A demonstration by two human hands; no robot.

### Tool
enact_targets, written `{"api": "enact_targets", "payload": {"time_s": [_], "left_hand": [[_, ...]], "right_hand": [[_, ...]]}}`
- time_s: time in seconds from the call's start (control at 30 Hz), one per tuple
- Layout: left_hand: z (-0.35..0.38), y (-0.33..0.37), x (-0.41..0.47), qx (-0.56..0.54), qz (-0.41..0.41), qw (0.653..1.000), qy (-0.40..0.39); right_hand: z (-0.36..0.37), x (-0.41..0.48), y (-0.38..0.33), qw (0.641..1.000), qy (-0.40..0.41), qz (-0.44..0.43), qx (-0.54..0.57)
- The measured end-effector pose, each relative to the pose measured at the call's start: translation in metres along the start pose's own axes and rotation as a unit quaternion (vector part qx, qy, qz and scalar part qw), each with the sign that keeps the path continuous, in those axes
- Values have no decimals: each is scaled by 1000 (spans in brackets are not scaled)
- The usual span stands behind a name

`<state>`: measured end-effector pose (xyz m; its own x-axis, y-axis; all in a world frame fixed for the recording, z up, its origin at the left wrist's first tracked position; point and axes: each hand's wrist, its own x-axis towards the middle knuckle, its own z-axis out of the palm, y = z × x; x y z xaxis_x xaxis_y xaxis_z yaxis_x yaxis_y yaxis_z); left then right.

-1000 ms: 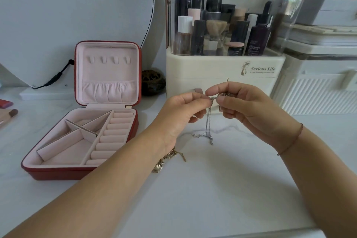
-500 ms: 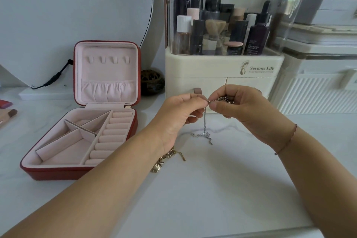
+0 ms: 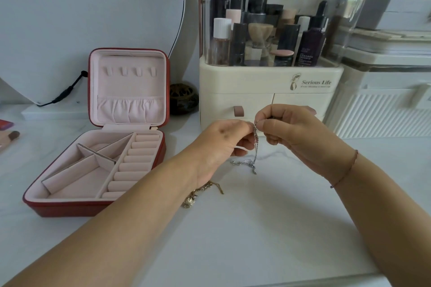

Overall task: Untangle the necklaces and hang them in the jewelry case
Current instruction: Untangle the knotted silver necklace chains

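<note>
Both hands have sunk slightly, left hand [image 3: 224, 140] and right hand [image 3: 295, 134] each pinching the silver necklace [image 3: 256, 149].

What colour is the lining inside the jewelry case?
The lining is pale pink; the head view shows it.

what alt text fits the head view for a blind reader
The left hand and right hand pinch a silver necklace over a table, its tangled end resting there. A gold necklace lies under the left wrist; an open red jewelry case, hooks bare, stands at left.
</note>
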<state>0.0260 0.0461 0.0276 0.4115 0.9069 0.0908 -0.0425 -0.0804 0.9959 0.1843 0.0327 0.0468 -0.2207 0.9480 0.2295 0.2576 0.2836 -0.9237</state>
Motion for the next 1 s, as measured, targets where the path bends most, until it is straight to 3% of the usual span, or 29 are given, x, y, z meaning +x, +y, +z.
{"api": "enact_targets", "payload": {"time_s": [0.3,0.47,0.6,1.0], "left_hand": [[-2,-3,2,-5,25,1000,13],[-2,-6,3,-4,28,999,25],[-2,-7,6,-18,18,999,31],[-1,-8,5,-71,37,995,53]], "right_hand": [[1,-1,-1,999,-18,4,-33],[2,-1,0,996,12,9,-87],[0,0,0,998,43,17,-36],[0,1,3,999,-25,30,6]]}}
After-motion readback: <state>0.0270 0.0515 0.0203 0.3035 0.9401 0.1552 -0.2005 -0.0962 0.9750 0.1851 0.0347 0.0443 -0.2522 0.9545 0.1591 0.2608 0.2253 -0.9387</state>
